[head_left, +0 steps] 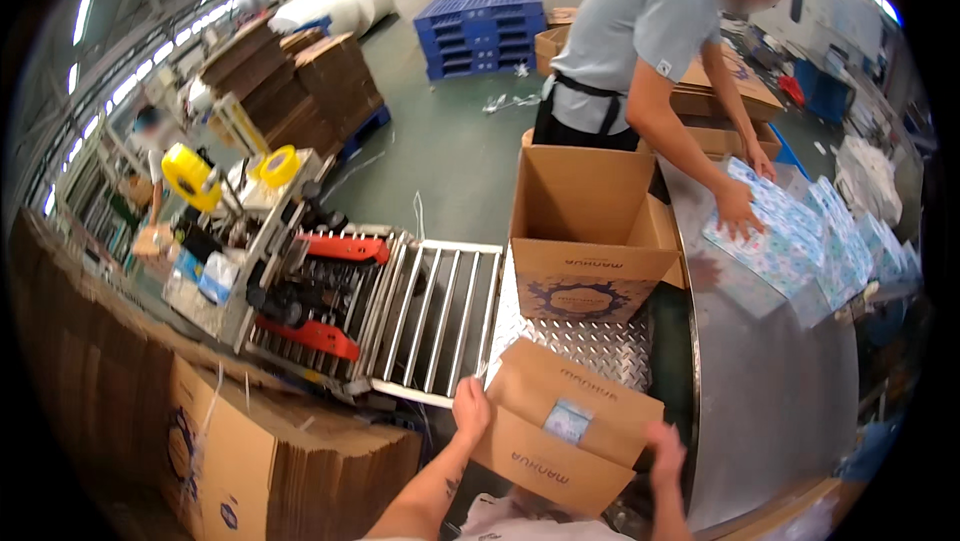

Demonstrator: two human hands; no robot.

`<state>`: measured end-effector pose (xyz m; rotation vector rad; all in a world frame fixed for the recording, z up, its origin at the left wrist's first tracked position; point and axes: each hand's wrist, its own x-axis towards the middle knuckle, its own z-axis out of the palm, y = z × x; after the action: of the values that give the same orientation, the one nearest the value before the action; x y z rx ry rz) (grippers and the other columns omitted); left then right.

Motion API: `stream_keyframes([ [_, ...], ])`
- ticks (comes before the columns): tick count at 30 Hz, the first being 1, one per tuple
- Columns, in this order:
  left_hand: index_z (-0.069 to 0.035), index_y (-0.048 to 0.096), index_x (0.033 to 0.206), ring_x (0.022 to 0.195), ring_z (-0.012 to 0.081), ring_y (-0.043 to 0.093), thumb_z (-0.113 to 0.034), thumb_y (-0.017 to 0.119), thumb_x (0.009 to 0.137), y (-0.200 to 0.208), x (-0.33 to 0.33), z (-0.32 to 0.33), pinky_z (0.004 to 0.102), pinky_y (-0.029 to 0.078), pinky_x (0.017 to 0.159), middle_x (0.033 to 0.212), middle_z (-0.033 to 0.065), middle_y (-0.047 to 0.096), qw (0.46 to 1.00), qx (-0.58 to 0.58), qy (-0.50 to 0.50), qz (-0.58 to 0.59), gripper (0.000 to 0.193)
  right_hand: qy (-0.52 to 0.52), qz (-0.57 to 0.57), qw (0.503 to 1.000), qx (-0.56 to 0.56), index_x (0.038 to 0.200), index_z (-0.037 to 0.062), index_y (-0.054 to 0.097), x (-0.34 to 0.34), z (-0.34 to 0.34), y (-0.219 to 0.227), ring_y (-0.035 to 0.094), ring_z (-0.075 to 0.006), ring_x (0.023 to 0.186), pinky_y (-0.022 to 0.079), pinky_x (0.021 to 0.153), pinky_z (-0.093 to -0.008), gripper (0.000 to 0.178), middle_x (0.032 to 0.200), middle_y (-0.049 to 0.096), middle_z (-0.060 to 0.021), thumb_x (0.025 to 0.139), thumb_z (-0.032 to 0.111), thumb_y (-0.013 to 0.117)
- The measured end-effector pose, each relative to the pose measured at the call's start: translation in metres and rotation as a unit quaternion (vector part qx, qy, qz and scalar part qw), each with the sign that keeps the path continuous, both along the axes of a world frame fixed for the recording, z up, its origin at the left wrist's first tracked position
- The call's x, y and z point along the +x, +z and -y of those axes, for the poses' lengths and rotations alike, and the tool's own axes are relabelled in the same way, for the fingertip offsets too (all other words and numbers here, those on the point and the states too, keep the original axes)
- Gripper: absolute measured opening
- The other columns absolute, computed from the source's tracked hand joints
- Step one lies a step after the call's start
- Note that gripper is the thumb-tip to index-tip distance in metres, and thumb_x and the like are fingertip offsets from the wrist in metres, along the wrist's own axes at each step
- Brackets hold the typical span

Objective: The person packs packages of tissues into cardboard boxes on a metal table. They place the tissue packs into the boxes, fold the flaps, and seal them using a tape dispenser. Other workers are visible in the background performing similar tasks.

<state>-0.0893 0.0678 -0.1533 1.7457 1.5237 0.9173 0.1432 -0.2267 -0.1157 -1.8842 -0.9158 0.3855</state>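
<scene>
A cardboard box [600,391] with dark printing sits tilted close in front of me, its flaps folded inward. Through the gap between the flaps shows a light-blue patterned packet [568,422]. My left hand [472,409] is closed on the box's left edge. At the right edge, my right hand [666,453] is closed against the cardboard, somewhat blurred. Just beyond stands a larger cardboard box [590,276], open at the top, on a diamond-patterned metal plate [610,343].
On the right, a co-worker [630,51] handles blue patterned packets [790,231] on a metal table [770,391]. A roller conveyor [430,311] with a red-sided taping machine [320,286] lies left. Flattened cartons [330,471] stand lower left; blue pallets [478,26] are farther back.
</scene>
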Motion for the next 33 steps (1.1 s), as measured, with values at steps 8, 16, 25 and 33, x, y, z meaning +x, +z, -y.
stream_keyframes([
  [8,-0.001,0.062,0.086,0.075,0.0411,0.062,-0.041,0.034,0.094,0.015,0.016,-0.038,0.0494,0.048,0.072,0.074,0.025,0.063,0.959,-0.097,-0.177,-0.197,0.05,-0.234,-0.196,0.952,-0.006,0.127,-0.0095,0.039,-0.047,-0.016,-0.114,0.045,-0.0327,0.118,0.035,0.101,-0.0354,0.041,0.128,0.045,-0.025,0.101,0.021,0.029],
  [16,-0.006,0.052,0.107,0.105,0.0304,0.05,-0.035,0.057,0.084,0.047,-0.055,-0.257,0.0452,0.039,0.087,0.108,0.0137,0.053,0.936,0.15,-0.115,-0.298,0.037,-0.223,-0.155,0.962,0.006,0.131,-0.0123,0.026,-0.207,-0.317,-0.117,0.044,-0.0357,0.118,0.034,0.102,-0.04,0.051,0.129,0.039,-0.0326,0.098,0.023,0.041],
  [25,-0.009,0.023,0.144,0.14,0.025,0.015,-0.044,0.029,0.095,-0.005,-0.084,-0.33,0.0496,0.01,0.112,0.15,0.0118,0.02,0.914,0.099,-0.092,-0.383,0.061,0.139,-0.018,0.986,-0.085,0.11,-0.0095,0.043,-0.177,-0.588,-0.107,0.058,-0.0481,0.084,0.047,0.075,-0.0503,0.041,0.086,0.059,-0.0329,0.093,0.027,0.044],
  [33,-0.014,0.021,0.145,0.14,0.0236,0.014,-0.038,0.025,0.097,0.006,-0.137,-0.39,0.0493,0.012,0.112,0.152,0.0077,0.017,0.899,0.016,-0.087,-0.428,0.054,0.356,-0.108,0.924,-0.088,0.108,0.0018,0.059,-0.143,-0.367,-0.099,0.063,-0.0272,0.087,0.05,0.076,-0.0354,0.031,0.093,0.065,-0.0154,0.09,0.026,0.053],
])
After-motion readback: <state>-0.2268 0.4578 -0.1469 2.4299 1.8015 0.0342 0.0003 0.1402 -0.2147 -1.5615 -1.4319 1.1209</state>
